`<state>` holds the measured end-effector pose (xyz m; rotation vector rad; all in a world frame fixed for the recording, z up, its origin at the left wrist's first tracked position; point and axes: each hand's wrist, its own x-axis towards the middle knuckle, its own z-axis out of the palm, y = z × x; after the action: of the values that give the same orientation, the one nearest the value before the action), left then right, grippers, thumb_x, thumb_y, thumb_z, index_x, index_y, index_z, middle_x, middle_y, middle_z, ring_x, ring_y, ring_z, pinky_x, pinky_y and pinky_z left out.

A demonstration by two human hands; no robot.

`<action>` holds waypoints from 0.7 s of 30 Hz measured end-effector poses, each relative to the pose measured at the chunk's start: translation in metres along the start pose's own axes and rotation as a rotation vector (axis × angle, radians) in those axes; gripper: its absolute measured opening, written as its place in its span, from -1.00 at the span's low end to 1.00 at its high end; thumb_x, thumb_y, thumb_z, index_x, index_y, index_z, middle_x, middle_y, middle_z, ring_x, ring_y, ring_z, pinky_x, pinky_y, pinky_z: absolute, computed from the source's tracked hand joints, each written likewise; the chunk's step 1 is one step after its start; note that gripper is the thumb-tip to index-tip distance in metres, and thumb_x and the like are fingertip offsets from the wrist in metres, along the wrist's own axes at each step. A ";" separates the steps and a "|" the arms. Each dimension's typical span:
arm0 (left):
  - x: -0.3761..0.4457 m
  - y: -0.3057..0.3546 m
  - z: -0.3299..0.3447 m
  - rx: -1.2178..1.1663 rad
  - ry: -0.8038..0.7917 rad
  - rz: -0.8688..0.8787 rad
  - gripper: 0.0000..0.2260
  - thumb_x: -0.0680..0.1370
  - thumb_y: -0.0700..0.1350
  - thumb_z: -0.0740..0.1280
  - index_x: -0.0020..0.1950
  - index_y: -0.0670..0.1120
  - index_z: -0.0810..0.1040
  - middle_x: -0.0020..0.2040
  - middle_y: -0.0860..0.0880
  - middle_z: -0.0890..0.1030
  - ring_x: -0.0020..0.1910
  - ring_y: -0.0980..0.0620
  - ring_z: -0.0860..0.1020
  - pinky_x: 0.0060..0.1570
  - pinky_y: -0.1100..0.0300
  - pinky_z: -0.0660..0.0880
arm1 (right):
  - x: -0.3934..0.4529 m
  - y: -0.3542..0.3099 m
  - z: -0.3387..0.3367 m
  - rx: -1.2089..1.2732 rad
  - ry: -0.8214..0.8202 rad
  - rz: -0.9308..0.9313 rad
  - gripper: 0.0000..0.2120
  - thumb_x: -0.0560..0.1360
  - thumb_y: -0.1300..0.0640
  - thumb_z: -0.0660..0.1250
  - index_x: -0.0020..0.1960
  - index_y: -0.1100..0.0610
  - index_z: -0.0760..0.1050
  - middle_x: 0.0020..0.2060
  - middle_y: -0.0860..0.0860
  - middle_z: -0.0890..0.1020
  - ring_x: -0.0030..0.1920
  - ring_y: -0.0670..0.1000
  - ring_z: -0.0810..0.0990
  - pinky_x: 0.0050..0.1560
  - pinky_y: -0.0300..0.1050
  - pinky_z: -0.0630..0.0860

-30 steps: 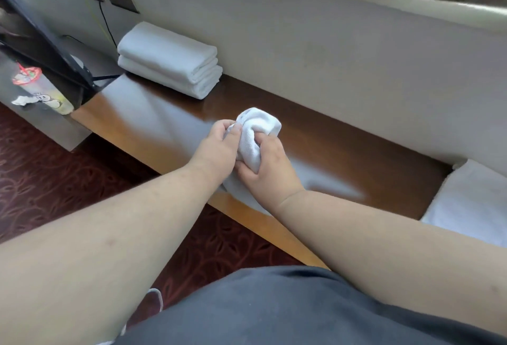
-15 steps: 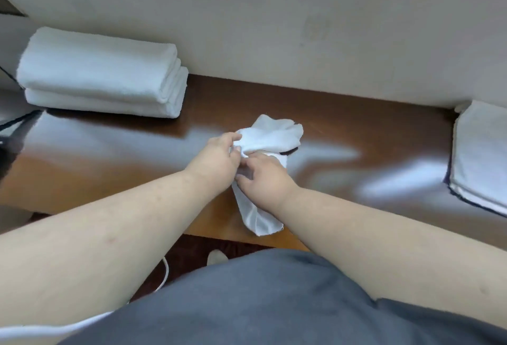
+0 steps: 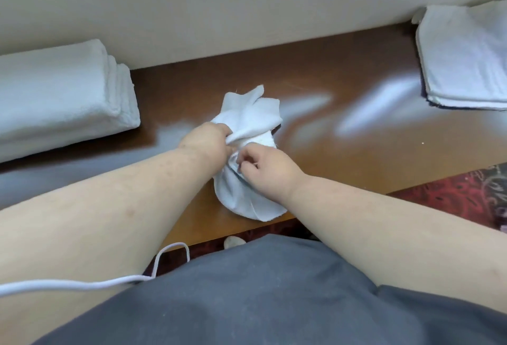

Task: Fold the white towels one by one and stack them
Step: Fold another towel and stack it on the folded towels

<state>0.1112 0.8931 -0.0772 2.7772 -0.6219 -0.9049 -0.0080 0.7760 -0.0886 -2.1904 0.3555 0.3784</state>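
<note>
Towel: a small white towel (image 3: 247, 122), bunched and crumpled, lies on the shelf near its front edge, about midway along; its lower end reaches that edge.
Left hand: the left hand (image 3: 207, 139) is closed on the towel's left side, fingers curled into a fold of cloth.
Right hand: the right hand (image 3: 264, 163) is just right of the left one, nearly touching it, fingers bent and pinching a gathered edge of the towel.
Shelf: a glossy brown wooden shelf (image 3: 356, 152) runs along a pale wall (image 3: 192, 10), with bright glare streaks right of the towel.
Stack: a stack (image 3: 60, 95) of folded white towels sits left of the towel, well apart, against the wall; I count at least 2 layers.
Pile: a flat pile (image 3: 466, 54) of white cloth lies to the towel's right, well apart, at the wall end of the shelf.
Cable: a white cable (image 3: 82, 285) loops in front of the shelf, across the left forearm.
Shirt: a grey shirt (image 3: 247, 289) fills the view below the shelf.
Floor: a red patterned carpet (image 3: 466, 193) shows below the shelf's front edge at right.
</note>
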 end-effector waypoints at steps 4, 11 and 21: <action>-0.015 -0.003 -0.003 -0.125 0.226 0.117 -0.78 0.56 0.11 0.28 -0.16 0.00 0.56 -0.13 -0.05 0.47 -0.17 -0.08 0.50 -0.22 0.08 0.46 | 0.023 0.013 -0.019 0.385 0.252 0.390 -0.73 0.50 -0.15 0.30 0.13 -0.05 0.43 -0.02 -0.10 0.58 -0.03 -0.03 0.57 0.00 -0.10 0.48; -0.045 -0.004 -0.005 -0.224 0.288 0.210 -0.83 0.59 0.11 0.18 -0.13 0.07 0.41 -0.16 0.07 0.48 -0.23 0.05 0.49 -0.38 0.18 0.29 | 0.050 0.005 -0.022 1.057 0.219 0.624 -0.68 0.50 -0.13 0.41 0.10 0.08 0.57 -0.11 0.07 0.73 -0.09 0.10 0.72 0.01 0.08 0.63; -0.039 -0.016 -0.009 -0.792 0.481 -0.341 -0.83 0.65 0.01 0.10 0.12 -0.04 0.40 -0.07 -0.01 0.49 -0.11 -0.06 0.46 -0.09 0.15 0.32 | 0.036 0.015 -0.034 0.553 0.154 0.411 -0.30 0.39 -0.04 0.52 0.43 -0.08 0.27 -0.01 -0.09 0.60 -0.05 -0.07 0.62 0.15 -0.07 0.55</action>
<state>0.0933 0.9242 -0.0535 2.2335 0.2542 -0.3599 0.0241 0.7356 -0.0932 -1.6000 0.8900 0.2875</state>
